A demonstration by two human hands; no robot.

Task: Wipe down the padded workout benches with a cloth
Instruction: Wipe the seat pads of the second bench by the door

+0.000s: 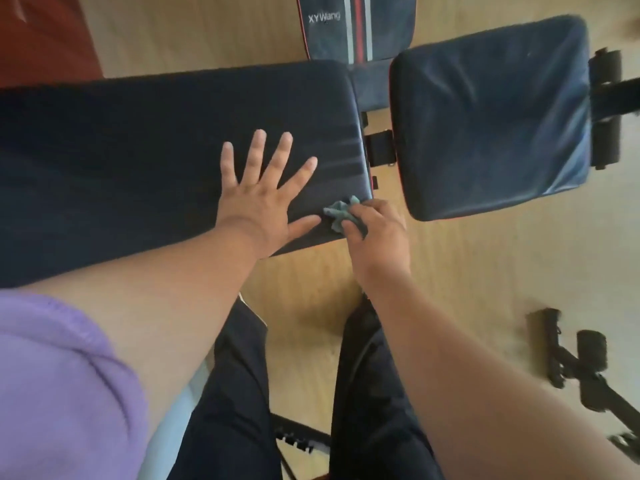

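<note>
1. At the far left, a purple knit sleeve with a soft, ribbed cuff covers the upper left arm; above it a red-orange surface fills the top corner.
2. The long back pad of the bench is a dark, smooth, leather-like rectangle with rounded corners. Its long axis runs left to right across the view, its near edge facing the person.
3. The left hand lies flat, palm down, on that pad near its right end, fingers spread wide and holding nothing.
4. Faint pale streaks mark the pad's surface just right of the left hand.
5. A small crumpled teal cloth sits on the pad's near right corner, pressed there by the right hand, whose fingers are curled narrow around it.
6. Beyond the pad, a second dark bench shows white lettering and red and grey stripes.
7. A black hinge bracket bridges the gap to the squarer seat pad, shiny and wrinkled, with red edge piping.
8. Black foam rollers stand at the seat's far right.
9. Dark trousers and a pale wooden floor fill the foreground; a black metal frame part lies on the floor at lower right, well apart from the pads.
</note>
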